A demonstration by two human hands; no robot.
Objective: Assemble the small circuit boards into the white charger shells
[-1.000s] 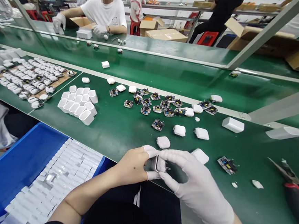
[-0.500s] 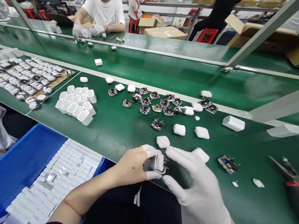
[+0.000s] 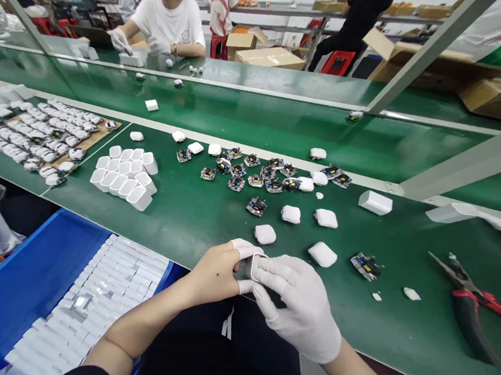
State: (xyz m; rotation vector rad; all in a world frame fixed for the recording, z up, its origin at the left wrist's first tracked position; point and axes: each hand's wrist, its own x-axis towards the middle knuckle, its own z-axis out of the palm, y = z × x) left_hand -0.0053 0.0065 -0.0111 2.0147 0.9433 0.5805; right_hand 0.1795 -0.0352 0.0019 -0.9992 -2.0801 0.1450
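Back against casing (image 3: 249, 267) with right hand (image 3: 301, 308), cannot tell if pinching; pinching casing from left with left hand (image 3: 219, 274). Apparently pressing inward; calls for straight pressure.

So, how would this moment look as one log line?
left hand: holding casing | right hand: at casing's open end | on table: white blocks, boards, pliers

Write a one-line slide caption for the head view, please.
Left hand holds a casing; gloved right hand touches its open end, circuit boards beyond.
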